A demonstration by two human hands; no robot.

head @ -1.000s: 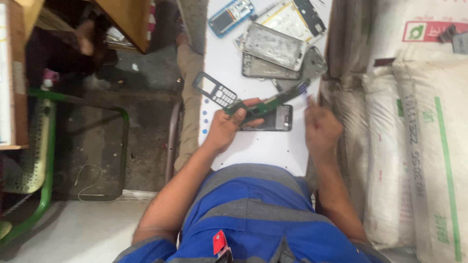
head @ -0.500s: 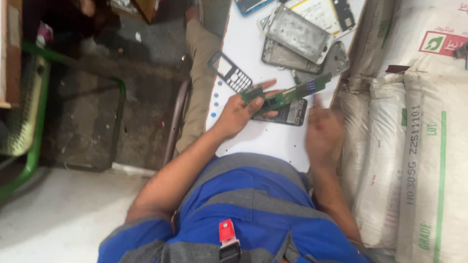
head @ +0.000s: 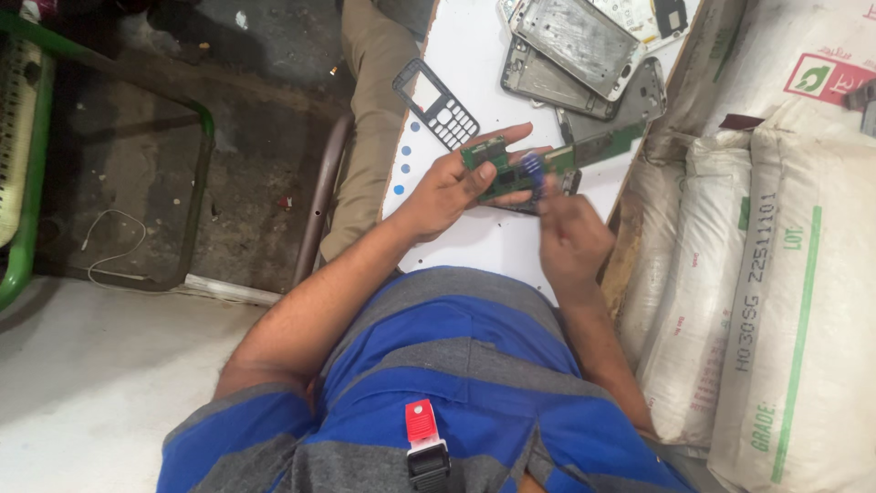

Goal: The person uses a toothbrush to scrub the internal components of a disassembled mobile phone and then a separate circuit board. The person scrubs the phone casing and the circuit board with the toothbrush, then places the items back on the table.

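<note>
Over the white board (head: 474, 55), left hand (head: 452, 187) gripping circuit board (head: 547, 160)

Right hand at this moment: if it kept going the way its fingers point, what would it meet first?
Probably the green circuit board held in the left hand. The right hand points up toward it, a blurred blue-handled tool in its fingers already at the board; depth is unclear.

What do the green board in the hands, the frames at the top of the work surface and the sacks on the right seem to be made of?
Green circuit board: rigid laminate, by its flat green face, held in the left hand.
Phone frames: likely metal, dull grey sheen.
Sacks: probably woven plastic, creased white cloth.
</note>
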